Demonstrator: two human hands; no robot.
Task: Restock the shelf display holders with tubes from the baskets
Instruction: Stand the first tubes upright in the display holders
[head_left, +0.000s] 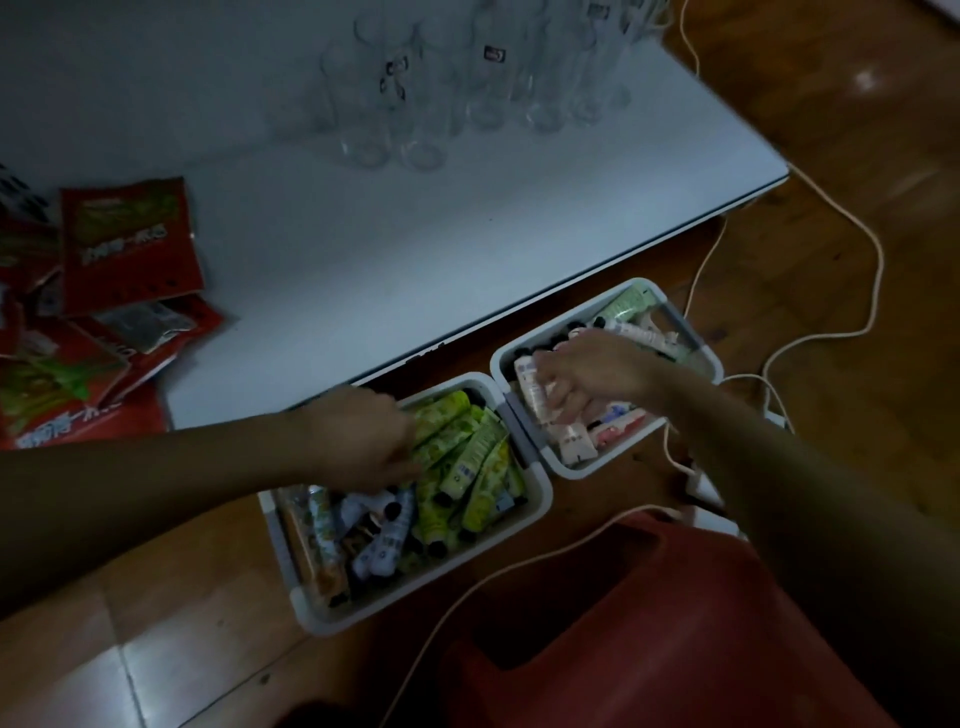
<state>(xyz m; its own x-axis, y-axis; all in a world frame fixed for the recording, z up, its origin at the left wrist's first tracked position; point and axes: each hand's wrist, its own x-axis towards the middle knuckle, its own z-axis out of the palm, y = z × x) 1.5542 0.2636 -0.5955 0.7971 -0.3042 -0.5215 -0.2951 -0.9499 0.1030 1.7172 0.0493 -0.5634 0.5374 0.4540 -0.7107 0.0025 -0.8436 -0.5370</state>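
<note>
Dim wooden floor (857, 156) carries two baskets. Fingers of the left hand (363, 436) bend among green tubes (467, 452) in the left basket (540, 499), tips hidden: grip or not, I cannot tell. Fingers of the right hand (592, 376) curl around a white tube (532, 395) in the right basket (571, 470). Beyond the fingers, blurred clear holders (415, 104) stand on the shelf (467, 234).

Lighting is dim. The floor (857, 182) is glossy brown wood. A white shelf board (415, 249) spans the upper left. A cream cable (880, 265) lies looped on the floor. A red plastic stool (675, 623) occupies the lower right.
</note>
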